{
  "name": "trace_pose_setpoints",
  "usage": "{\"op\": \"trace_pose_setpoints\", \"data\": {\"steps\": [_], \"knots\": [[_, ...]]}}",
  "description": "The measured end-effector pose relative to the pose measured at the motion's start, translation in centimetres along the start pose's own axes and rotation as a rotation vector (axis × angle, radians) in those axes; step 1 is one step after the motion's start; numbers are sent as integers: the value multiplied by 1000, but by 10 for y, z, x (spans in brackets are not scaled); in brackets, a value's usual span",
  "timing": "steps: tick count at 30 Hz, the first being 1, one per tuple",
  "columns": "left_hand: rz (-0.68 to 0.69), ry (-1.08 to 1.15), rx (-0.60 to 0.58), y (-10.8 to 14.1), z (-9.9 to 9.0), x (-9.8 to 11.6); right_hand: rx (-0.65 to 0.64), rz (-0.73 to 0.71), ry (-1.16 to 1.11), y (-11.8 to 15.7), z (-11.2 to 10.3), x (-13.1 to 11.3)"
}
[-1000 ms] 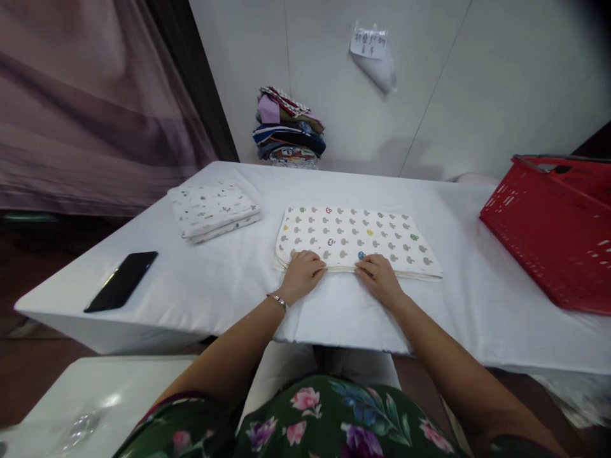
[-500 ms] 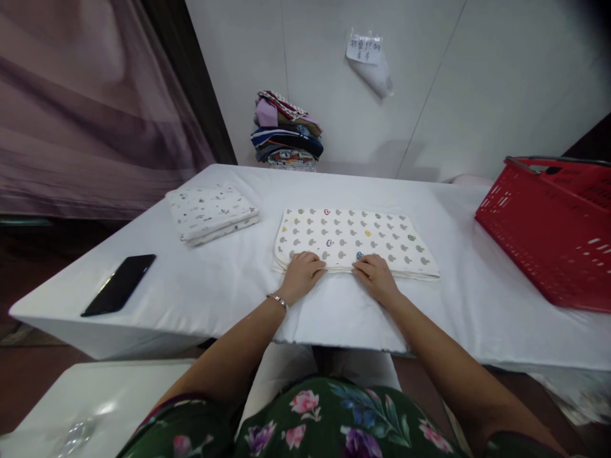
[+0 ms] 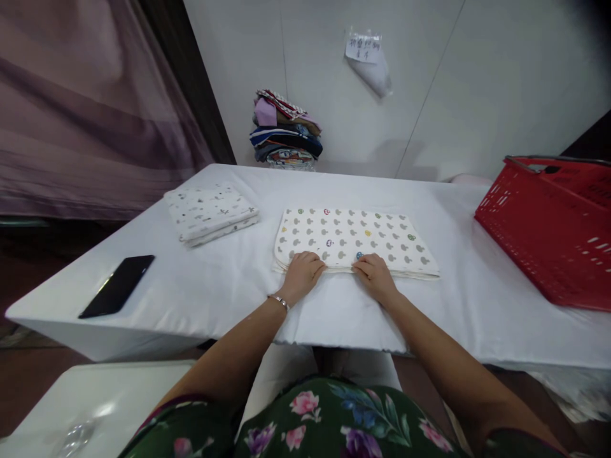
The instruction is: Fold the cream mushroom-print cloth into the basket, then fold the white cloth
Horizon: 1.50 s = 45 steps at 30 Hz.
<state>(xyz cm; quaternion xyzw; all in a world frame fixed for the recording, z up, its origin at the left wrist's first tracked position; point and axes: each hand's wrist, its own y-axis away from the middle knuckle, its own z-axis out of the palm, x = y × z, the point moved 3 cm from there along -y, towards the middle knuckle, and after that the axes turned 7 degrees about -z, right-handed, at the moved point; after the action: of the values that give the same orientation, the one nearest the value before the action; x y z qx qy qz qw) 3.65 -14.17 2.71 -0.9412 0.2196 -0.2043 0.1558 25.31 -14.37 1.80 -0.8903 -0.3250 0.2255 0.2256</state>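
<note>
We list one folded rectangular white cloth with grey and coloured mushroom-shaped prints (image 3: 351, 236), lying flat in layers on the white cloth-covered table (image 3: 205, 289) directly before us, between a folded white fabric bundle with small scattered prints (image 3: 210, 213) and a red perforated plastic basket (image 3: 548, 245). The left hand (image 3: 301, 273) and the right hand (image 3: 379, 277): thumb and fingers of each drawn together on the cloth's near edge, the hands themselves apart; how many layers they pinch, we cannot tell. Handling, as we judge it: light, soft, pliable, not fragile, hardly slippery, its layers liable to shift or sag if taken singly. Best hold, in our view: near both ends, all layers together
</note>
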Motion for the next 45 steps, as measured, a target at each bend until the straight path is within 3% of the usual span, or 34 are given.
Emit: {"op": "trace_pose_setpoints", "data": {"steps": [16, 31, 45], "knots": [[10, -13, 18, -1, 2, -1, -3, -2, -62, -8, 7, -9], [-115, 53, 0, -2, 4, -3, -12, 34, -77, -9, 8, -10], [-60, 57, -7, 0, 5, -3, 71, 140, -245, -7, 15, 1]]}}
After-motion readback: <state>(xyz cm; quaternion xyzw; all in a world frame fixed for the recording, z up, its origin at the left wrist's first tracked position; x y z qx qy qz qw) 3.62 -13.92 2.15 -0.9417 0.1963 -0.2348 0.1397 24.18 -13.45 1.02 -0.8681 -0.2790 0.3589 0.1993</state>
